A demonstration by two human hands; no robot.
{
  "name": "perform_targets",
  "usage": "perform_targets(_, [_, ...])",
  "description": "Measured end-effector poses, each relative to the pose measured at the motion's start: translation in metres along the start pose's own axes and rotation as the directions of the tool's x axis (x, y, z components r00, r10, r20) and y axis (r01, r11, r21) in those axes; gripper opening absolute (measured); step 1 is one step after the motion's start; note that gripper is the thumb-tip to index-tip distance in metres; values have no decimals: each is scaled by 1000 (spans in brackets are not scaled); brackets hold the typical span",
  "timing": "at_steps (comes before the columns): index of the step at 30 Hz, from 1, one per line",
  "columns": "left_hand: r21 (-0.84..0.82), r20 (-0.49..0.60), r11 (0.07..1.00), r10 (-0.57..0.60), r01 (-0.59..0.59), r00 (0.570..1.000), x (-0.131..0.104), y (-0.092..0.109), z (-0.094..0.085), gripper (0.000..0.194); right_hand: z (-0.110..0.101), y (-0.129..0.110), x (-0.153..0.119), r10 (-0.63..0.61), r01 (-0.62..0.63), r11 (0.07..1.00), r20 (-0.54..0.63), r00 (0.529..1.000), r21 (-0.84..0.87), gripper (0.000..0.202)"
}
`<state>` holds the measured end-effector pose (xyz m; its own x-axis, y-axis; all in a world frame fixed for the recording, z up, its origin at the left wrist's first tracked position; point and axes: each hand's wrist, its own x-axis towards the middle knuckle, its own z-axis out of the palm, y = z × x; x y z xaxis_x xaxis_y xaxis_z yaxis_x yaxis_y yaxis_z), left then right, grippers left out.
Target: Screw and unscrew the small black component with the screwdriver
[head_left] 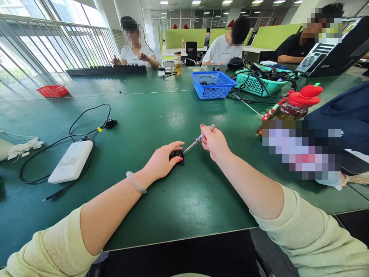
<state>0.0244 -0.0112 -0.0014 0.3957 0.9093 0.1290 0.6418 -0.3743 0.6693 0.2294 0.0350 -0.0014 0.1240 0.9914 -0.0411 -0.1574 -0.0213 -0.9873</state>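
Near the middle of the green table, my left hand (161, 161) grips a small black part (179, 154) between thumb and fingers, holding it on the tabletop. What exactly the part is, I cannot make out; my fingers cover some of it. My right hand (215, 142) is closed around the handle of a slim screwdriver (196, 141) with a clear handle. The screwdriver slants down to the left, and its tip meets or nearly meets the right side of the black part.
To the left lies a white power bank (71, 161) with a black cable. Further back are a red tray (52, 91), a blue basket (213, 84) and a teal basket (259, 82) of cables. A red-lidded bottle (300, 100) stands right. Several people sit beyond.
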Motion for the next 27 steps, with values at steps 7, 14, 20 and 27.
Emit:
perform_targets(7, [9, -6, 1000, 0, 0, 1000, 0, -1, 0, 47, 1, -7, -17, -479, 479, 863, 40, 877, -160, 49])
perform_targets(14, [-3, -3, 1000, -11, 11, 1000, 0, 2, -1, 46, 7, -11, -31, -578, 597, 748, 159, 801, -288, 47])
perform_targets(20, [-20, -3, 1000, -11, 11, 1000, 1, 0, 1, 47, 11, -4, -23, -463, 461, 863, 42, 885, -208, 49])
perform_targets(27, [-35, 3, 999, -27, 27, 1000, 1, -1, 1, 47, 6, -6, -9, 86, -82, 993, -51, 995, 91, 36])
